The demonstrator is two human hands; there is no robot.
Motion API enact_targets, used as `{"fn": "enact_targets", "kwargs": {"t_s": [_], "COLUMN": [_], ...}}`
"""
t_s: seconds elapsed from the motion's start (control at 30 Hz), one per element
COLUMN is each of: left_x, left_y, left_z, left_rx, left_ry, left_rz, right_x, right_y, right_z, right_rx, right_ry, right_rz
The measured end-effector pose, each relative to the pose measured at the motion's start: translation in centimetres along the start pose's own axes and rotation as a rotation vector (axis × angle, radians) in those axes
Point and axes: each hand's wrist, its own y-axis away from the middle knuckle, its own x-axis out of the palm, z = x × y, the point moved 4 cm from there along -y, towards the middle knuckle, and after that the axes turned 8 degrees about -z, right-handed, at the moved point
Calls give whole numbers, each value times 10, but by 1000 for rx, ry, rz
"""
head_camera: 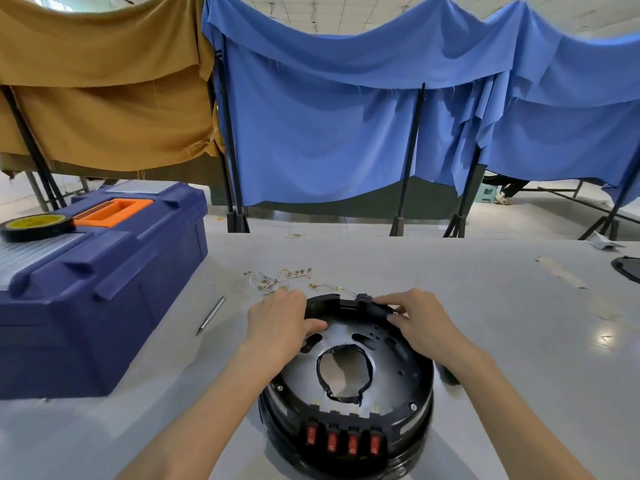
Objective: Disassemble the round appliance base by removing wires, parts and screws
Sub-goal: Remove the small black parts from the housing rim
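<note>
Workshop: curtained bench (485, 289), blue toolbox (104, 289), tape roll (36, 227), loose wires (277, 280).

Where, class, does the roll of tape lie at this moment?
In the head view, far left: the roll of tape lies on the blue toolbox lid, beside its orange handle.

The pale grey desk (519, 323) carries a black round appliance base (391, 362) at 6 o'clock and a blue toolbox (104, 306) at 9 o'clock. From the base, loose wires (277, 280) lie at 12 o'clock and a thin metal rod (211, 315) at 10 o'clock. A dark object (628, 268) sits at the 3 o'clock edge.
</note>
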Motion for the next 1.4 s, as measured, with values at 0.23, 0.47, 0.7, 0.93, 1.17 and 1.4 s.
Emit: {"fn": "enact_targets", "kwargs": {"t_s": [0.23, 0.47, 0.7, 0.93, 1.17, 1.4], "left_x": [10, 2, 17, 31, 34, 17], "left_y": [-1, -8, -15, -22, -25, -21], "left_z": [5, -7, -25, -28, -28, -30], "left_rx": [99, 63, 308, 377, 324, 212], "left_ry": [45, -184, -116, -175, -361, -460], "left_rz": [28, -90, -45, -13, -70, -33], "right_x": [-8, 4, 18, 12, -7, -1], "right_y": [16, 15, -17, -9, 30, 6], "right_z": [-2, 0, 1, 6, 6, 5], "right_rx": [93, 69, -89, 8, 142, 36], "right_ry": [1, 136, 39, -155, 99, 100], "right_rz": [-8, -6, 2, 23, 144, 86]}}
